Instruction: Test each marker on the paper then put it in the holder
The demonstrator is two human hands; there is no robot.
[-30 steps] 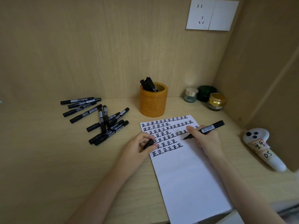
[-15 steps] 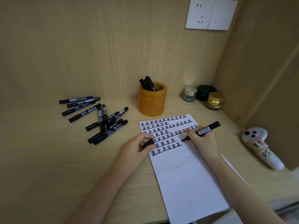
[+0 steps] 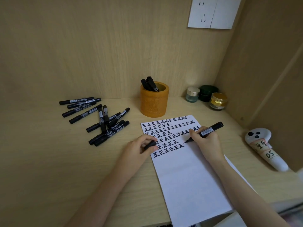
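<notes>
A white sheet of paper (image 3: 188,177) lies on the desk, its upper part filled with rows of black written characters. My right hand (image 3: 207,141) grips an uncapped black marker (image 3: 209,129), whose tip touches the paper just right of the last rows. My left hand (image 3: 139,149) rests at the paper's left edge and pinches the black cap (image 3: 150,145). Behind the paper stands an orange round holder (image 3: 154,102) with a few black markers (image 3: 150,84) in it. Several capped black markers (image 3: 101,118) lie scattered on the desk to the left.
Three small jars (image 3: 206,96) stand in the back right corner. A white controller with handwritten labels (image 3: 264,147) lies by the right wall. A wall socket (image 3: 214,13) sits high on the back panel. The paper's lower end overhangs the desk's front edge.
My right hand has moved down and left with the marker, bringing its tip from above the rows down onto the paper. My left hand has kept its place with the cap.
</notes>
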